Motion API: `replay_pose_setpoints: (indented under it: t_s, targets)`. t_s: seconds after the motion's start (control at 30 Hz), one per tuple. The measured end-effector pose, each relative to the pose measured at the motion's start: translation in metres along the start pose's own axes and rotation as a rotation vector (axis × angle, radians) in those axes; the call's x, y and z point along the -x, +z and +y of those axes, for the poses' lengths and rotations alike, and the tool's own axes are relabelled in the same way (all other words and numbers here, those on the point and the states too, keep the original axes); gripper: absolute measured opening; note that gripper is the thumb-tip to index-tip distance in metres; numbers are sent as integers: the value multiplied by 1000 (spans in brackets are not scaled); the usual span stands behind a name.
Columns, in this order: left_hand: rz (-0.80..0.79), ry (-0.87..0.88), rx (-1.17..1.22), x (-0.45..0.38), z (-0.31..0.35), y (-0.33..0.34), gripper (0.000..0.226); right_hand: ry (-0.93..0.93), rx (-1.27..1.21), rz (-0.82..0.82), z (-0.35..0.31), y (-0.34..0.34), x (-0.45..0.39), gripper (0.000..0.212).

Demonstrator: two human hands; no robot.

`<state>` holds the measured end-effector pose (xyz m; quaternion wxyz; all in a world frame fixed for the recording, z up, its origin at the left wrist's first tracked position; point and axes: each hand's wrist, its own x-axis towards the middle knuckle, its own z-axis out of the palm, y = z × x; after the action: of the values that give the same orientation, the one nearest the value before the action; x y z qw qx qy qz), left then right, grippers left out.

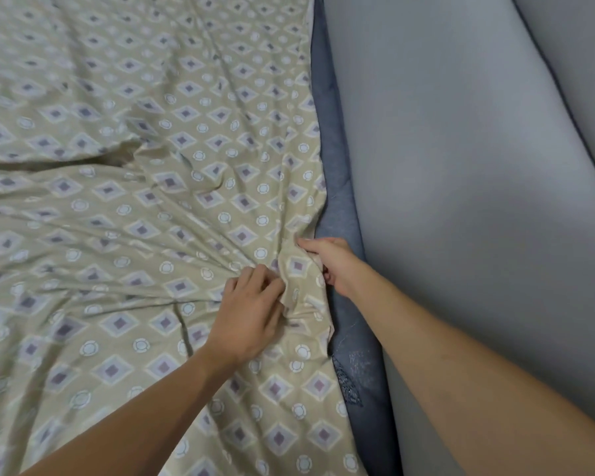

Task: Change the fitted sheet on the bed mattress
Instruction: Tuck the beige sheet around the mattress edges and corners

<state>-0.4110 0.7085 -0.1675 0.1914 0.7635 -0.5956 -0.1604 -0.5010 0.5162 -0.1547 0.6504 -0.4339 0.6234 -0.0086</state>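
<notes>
We look down on a beige sheet (124,207) patterned with purple diamonds and pale rings; it covers the left and middle of the view and lies rumpled, with creases fanning out from where the hands gather it. Along its right edge a strip of blue mattress (337,187) shows bare, and right of that rises a smooth grey padded surface (461,166).

Our left hand (251,310) rests on the sheet near that edge, fingers curled, bunching a fold of the cloth — the fingertips dig into the raised ridge. Our right hand (330,262) sits just beside it at the very edge of the sheet, over the blue strip, thumb on top and fingers tucked under the hem, gripping the fabric. Between the two hands stands a humped fold of sheet.
</notes>
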Motion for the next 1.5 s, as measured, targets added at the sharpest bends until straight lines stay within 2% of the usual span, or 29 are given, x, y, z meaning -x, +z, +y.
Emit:
replay_pose_setpoints:
  t_s: [0.03, 0.1, 0.17, 0.23, 0.27, 0.33, 0.43, 0.5, 0.57, 0.63, 0.7, 0.77, 0.87, 0.97, 1.0, 1.07, 1.13, 1.17, 1.3, 1.43, 1.5]
  targets:
    - [6, -1, 2, 0, -2, 1, 11, -19, 11, 11, -2, -3, -4, 27]
    - [-3, -14, 46, 2, -8, 3, 8, -174, 179, 198, -5, -11, -6, 15]
    - [-8, -31, 109, 3, -13, 3, 4, -397, 621, 450, -7, -18, -4, 20]
    - [-35, -53, 144, 1, -15, 2, 8, -540, 921, 530, -5, -20, 3, 28]
    - [-37, -56, 146, -1, -16, 2, 9, -569, 973, 519, -1, -18, 5, 38]
    - [-37, -93, 129, -6, -17, 4, 13, -566, 878, 450, -2, -11, 4, 54]
    - [-208, -248, 83, -8, -24, 14, 45, -479, 511, 297, -17, -8, -3, 54]
    - [-286, -263, 6, -7, -27, 23, 63, -488, 530, 263, -27, -13, -12, 53]
    - [-268, -263, 4, -8, -26, 28, 60, -573, 759, 274, -33, -17, -15, 37]
    - [-251, -265, 24, -12, -25, 31, 48, -717, 1223, 329, -35, -20, -14, 15]
    - [-267, -240, 39, -16, -23, 31, 45, -853, 1563, 319, -37, -23, -11, 22]
    - [-264, -186, 108, -19, -16, 30, 44, -908, 1776, 302, -40, -29, -6, 24]
    - [-264, -102, 163, -24, -2, 27, 45, -659, 2093, 275, -30, -30, -13, 20]
    - [-258, -78, 165, -26, 2, 26, 37, -446, 2225, 279, -20, -22, -10, 18]
    - [-243, -76, 159, -26, 1, 26, 28, -436, 2268, 308, -17, -19, -11, 22]
    - [-216, -56, 128, -23, -1, 28, 11, -497, 2399, 411, -15, -18, -11, 40]
    - [-196, -24, 120, -18, -4, 32, 11, -597, 2430, 472, -15, -18, -10, 54]
    - [-184, -14, 126, -15, -6, 35, 14, -620, 2434, 463, -15, -18, -10, 53]
    - [-150, 17, 138, -9, -10, 45, 23, -524, 2475, 380, -17, -18, -11, 39]
    - [-153, 11, 122, -9, -9, 47, 27, -499, 2204, 255, -26, -14, -13, 18]
    - [-157, 10, 101, -8, -7, 47, 28, -506, 2057, 248, -29, -8, -20, 46]
